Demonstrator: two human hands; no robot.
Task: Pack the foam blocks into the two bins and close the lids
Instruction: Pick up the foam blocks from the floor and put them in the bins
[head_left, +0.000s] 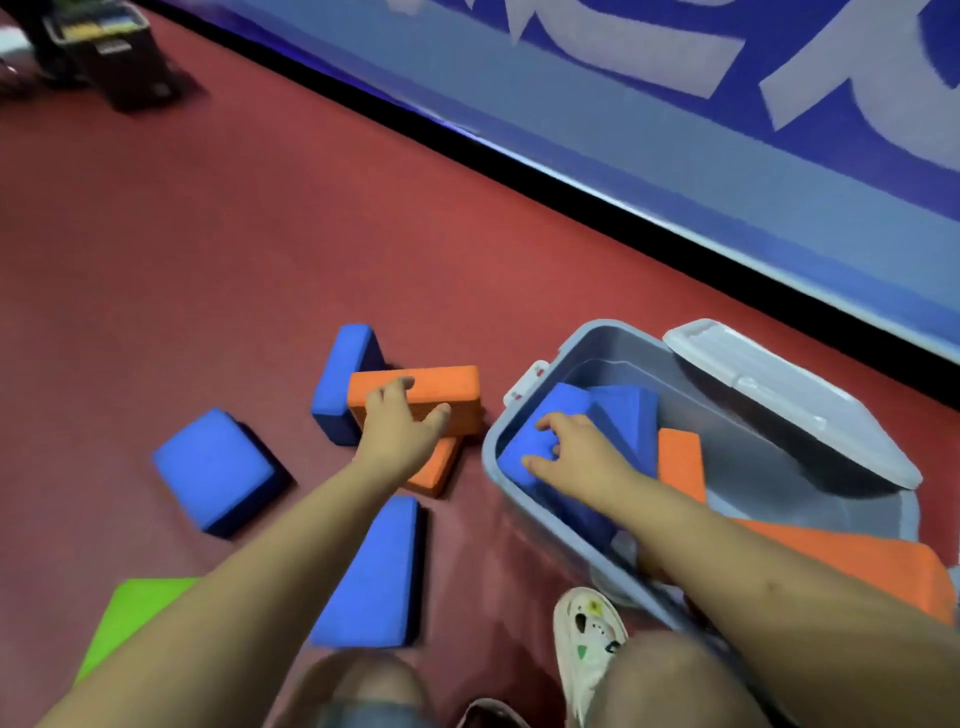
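Observation:
A grey-blue bin (491, 452) stands on the red floor with its pale lid (779, 405) swung open to the right. Inside lie blue foam blocks and an orange one (680, 462). My right hand (576, 457) reaches into the bin, its fingers curled over a blue block (566, 410) at the near left wall. My left hand (402, 421) lies spread on a long orange block (457, 389) left of the bin, fingertips at its top edge, thumb on its front face. That block leans on a second orange block (436, 467).
Loose on the floor are a blue cube (213, 467), a blue wedge (374, 577), an upright blue block (343, 384) and a green block (135, 618). A big orange block (857, 566) lies by the bin's right side. A dark bin (109, 47) stands far left. A blue wall (675, 156) runs behind.

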